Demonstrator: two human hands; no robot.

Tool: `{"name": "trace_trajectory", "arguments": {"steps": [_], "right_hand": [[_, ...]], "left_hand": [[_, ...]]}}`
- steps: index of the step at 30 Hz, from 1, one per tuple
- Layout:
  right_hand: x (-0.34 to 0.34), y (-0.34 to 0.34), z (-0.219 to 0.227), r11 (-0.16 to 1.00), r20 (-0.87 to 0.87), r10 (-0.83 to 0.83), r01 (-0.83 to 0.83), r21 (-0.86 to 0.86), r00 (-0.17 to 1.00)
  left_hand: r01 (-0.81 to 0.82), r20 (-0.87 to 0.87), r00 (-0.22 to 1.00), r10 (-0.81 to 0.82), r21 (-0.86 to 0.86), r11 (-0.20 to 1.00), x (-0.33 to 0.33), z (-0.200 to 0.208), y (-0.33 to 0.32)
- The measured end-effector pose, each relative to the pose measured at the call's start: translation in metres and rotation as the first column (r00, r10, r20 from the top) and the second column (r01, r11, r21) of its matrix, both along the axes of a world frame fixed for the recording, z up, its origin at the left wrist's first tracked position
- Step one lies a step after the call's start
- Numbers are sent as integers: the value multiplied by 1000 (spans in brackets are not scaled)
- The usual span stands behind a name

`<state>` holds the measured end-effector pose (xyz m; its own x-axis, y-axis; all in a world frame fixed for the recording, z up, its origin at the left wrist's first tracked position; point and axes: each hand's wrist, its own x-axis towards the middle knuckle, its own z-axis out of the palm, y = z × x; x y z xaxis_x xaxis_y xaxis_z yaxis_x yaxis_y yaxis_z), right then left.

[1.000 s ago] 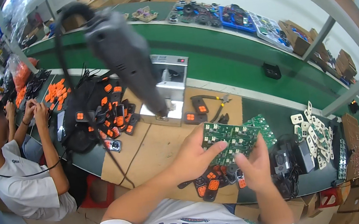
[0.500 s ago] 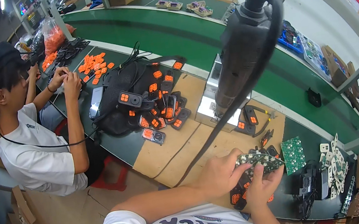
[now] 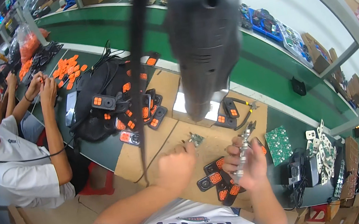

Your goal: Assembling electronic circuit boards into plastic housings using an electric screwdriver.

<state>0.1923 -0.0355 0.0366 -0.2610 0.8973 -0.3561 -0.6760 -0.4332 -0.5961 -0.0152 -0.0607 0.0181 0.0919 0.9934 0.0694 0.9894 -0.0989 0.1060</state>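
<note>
My left hand (image 3: 176, 166) is closed, with a small green circuit board piece (image 3: 197, 139) at its fingertips above the brown work board (image 3: 165, 138). To its right, my right hand (image 3: 250, 164) grips a circuit board panel (image 3: 243, 152), seen nearly edge-on and standing upright in the fingers. Just left of and below the right hand lie several black devices with orange buttons (image 3: 216, 179). Another green circuit board panel (image 3: 278, 144) lies flat on the table to the right of that hand.
A dark grey power tool (image 3: 205, 37) hangs in front of me, its cable on the left. Behind it stand a shiny metal box (image 3: 179, 105) and cutting pliers (image 3: 248, 109). Black devices (image 3: 145, 110) are heaped at left, near a co-worker (image 3: 18, 161). White-edged boards (image 3: 319, 151) lie right.
My hands have moved apart from the panel they both held. The left now has a small piece; the right keeps the panel, turned edge-on. The view has shifted to the right.
</note>
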Motion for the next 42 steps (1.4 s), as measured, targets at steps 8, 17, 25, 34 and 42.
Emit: {"name": "trace_trajectory", "arguments": {"steps": [8, 17, 25, 34, 42], "right_hand": [[-24, 29, -8, 819, -661, 433, -574, 4, 613], [-85, 43, -5, 612, 40, 790, -784, -101, 612], [-103, 5, 35, 619, 894, 200, -759, 201, 400], [-100, 17, 22, 623, 909, 98, -737, 261, 405], [-85, 42, -8, 725, 815, 210, -645, 241, 540]], "left_hand": [[815, 819, 129, -559, 233, 530, -88, 97, -57], [71, 707, 603, -370, 414, 907, -73, 40, 30], [-125, 660, 720, -214, 427, 895, -74, 22, 42], [-20, 764, 578, -287, 364, 931, -85, 9, 63], [87, 887, 433, -161, 136, 987, -112, 7, 77]]}}
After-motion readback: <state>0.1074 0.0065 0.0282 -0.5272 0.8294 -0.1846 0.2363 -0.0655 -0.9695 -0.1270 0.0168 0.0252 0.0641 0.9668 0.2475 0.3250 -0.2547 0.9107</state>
